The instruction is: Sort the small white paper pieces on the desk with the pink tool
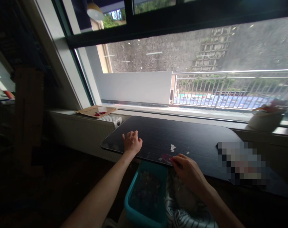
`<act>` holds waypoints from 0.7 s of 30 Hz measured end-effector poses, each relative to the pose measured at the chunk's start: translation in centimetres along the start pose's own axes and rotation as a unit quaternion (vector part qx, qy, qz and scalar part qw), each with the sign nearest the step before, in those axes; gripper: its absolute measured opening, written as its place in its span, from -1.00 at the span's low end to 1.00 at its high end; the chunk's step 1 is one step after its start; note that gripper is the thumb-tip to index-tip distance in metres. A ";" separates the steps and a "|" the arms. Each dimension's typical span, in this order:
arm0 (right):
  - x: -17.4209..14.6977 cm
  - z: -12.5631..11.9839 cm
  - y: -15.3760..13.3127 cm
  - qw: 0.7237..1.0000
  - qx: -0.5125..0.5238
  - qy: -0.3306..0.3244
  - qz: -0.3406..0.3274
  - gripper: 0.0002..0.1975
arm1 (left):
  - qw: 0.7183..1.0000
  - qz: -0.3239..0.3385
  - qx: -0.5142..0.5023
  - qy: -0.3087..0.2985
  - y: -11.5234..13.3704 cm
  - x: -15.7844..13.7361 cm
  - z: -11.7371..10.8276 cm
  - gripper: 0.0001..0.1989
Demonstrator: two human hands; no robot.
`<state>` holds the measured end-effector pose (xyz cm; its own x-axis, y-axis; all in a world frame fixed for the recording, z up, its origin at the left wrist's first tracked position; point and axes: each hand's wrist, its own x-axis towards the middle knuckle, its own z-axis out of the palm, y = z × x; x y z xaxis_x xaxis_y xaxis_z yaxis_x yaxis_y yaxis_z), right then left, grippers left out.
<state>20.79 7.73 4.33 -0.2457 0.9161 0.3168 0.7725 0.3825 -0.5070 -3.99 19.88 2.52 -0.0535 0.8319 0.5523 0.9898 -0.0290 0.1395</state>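
Observation:
My left hand [132, 142] rests on the dark tabletop [153, 128] near its left end, fingers spread, holding nothing. At the near edge, the fingers of my right hand [185, 167] pinch the end of a thin, see-through pinkish oval piece [166, 157]. That piece lies almost flat on the table; its exact kind is unclear. Small white scraps [173, 148] are scattered just beyond it. Below the table edge, between my arms, stands a turquoise bin [129, 197] with a heap of clear, crumpled-looking pieces [147, 186] inside.
On the sill at left, red-handled scissors [100, 113] lie on brown paper [85, 110] above a radiator [110, 119]. A pixelated object [244, 163] sits on the table's right side. A pale pot [265, 119] stands by the window. Patterned cloth [179, 217] lies beside the bin.

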 end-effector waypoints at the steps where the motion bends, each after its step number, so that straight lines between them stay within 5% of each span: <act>1: -0.1 0.0 0.0 1.000 0.005 0.001 0.002 -0.74 | 1.000 -0.004 -0.014 -0.002 0.0 0.0 0.0 -0.63; 8: -0.2 0.0 0.1 0.999 0.040 -0.020 -0.017 -0.75 | 0.993 -0.016 -0.101 -0.057 -0.3 0.0 -0.7 -0.79; 14: 0.0 0.4 0.0 0.999 0.031 -0.002 -0.017 -0.74 | 0.972 0.101 -0.173 -0.122 -0.2 -3.2 -2.5 -0.84; 21: -0.3 0.8 -0.7 0.998 0.038 -0.020 -0.035 -0.75 | 0.971 0.080 -0.130 -0.183 -2.5 -4.1 -3.4 -0.54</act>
<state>19.83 7.27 3.97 -0.3212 0.8903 0.3228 0.7061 0.4523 -0.5448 -6.71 14.68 2.75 0.1963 0.9448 0.2625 0.9123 -0.2741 0.3042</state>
